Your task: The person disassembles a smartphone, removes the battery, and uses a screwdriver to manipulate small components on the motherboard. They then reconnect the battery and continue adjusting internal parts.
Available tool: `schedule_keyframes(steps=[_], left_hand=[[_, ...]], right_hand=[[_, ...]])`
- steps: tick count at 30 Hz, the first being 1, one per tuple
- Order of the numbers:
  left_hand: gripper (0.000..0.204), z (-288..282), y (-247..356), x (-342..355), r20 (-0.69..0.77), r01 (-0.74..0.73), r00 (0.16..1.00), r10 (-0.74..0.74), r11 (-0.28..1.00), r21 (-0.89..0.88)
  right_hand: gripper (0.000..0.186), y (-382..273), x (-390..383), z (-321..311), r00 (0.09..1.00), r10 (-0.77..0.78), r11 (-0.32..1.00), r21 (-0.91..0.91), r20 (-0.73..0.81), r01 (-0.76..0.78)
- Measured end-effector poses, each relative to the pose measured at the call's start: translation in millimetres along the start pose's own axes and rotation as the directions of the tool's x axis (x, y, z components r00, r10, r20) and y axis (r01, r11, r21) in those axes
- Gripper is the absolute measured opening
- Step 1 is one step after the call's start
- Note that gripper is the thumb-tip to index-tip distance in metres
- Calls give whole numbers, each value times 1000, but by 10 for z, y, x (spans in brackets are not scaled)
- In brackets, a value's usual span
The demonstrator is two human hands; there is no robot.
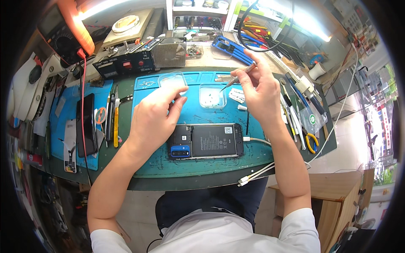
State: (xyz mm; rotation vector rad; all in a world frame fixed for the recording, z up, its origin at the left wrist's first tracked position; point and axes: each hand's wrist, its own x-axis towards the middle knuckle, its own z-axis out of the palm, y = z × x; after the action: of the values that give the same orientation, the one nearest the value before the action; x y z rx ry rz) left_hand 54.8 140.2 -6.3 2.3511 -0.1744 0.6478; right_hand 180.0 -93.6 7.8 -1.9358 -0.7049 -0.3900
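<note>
My right hand (258,86) grips a slim grey precision screwdriver (238,79) between thumb and fingers. Its dark tip slants down over a small clear plastic box (205,102) that holds tiny pieces. Below lies a smartphone (211,141) with its back cover off, showing a black battery and a blue camera block. A white cable plug (249,139) sits at the phone's right end. My left hand (156,111) hovers over the phone's upper left, fingers curled and thumb close to the index finger; anything inside them is hidden. Just beyond it is a clear plastic lid (172,79).
On the left lie a dark phone (87,122) and a yellow-handled tool (116,122). A multimeter (63,42) and a black box with a red switch (126,64) stand behind. A blue tool holder (231,48) is at the back; yellow-handled pliers (312,143) are right.
</note>
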Motion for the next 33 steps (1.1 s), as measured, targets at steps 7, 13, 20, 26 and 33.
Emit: schedule_keyframes(steps=[7,13,20,26,33], left_hand=[[26,70,87,2,145,136,983,-111,975,-176],[18,42,85,9,206,216,964,-169,948,-234],[10,-7,75,13,100,-23,994,32,996,-85],[9,-231,28,-38,63,-194,980,188,974,113],[13,-374,47,-207,113,-5,994,2,1000,22]], right_hand=[[47,-337,-146,72,997,-47,982,187,54,36],[47,-411,-217,126,979,-186,967,192,88,166],[49,-447,-230,101,978,-152,941,322,143,99],[50,-541,-239,157,952,-253,914,366,171,177],[47,-634,-283,271,927,-310,917,325,212,232]])
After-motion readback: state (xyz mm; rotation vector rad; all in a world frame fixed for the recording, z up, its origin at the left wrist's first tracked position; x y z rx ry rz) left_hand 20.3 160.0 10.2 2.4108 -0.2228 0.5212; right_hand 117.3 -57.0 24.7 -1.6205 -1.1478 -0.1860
